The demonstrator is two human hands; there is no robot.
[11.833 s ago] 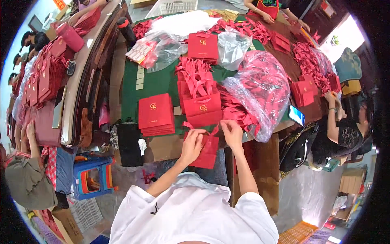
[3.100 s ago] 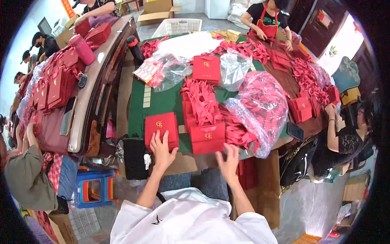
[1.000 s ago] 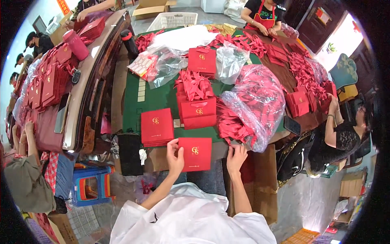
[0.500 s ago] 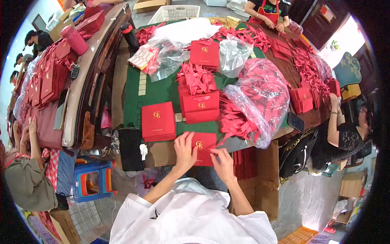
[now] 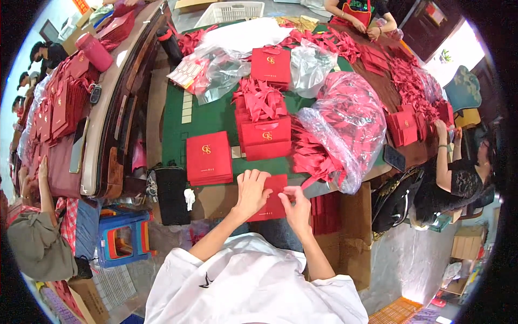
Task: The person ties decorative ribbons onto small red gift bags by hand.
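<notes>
A flat red paper bag point(image 5: 273, 210) lies at the table's near edge, in front of my body. My left hand point(image 5: 252, 190) rests over its left and upper part, fingers stretched out and the thumb pointing right. At the bag's right side is my right hand point(image 5: 298, 209), fingers bent, with thumb and forefinger apart and nothing visible between them. The hands cover much of the bag's gold emblem. Just beyond and left stands a neat stack of red bags point(image 5: 209, 156). Further up, more red bags point(image 5: 265, 139) carry a heap of red ribbons point(image 5: 261, 100).
To the right bulges a clear plastic sack point(image 5: 353, 124) of red ribbons. A phone point(image 5: 394, 158) lies near the right edge. A black bag point(image 5: 172, 195) hangs at the near left, by a crumpled white tissue point(image 5: 189, 198). Other people work at the far and right sides and the left table.
My left hand has shifted right over the bag, covering more of its emblem. The right thumb and forefinger, earlier close together at the bag, have moved apart.
</notes>
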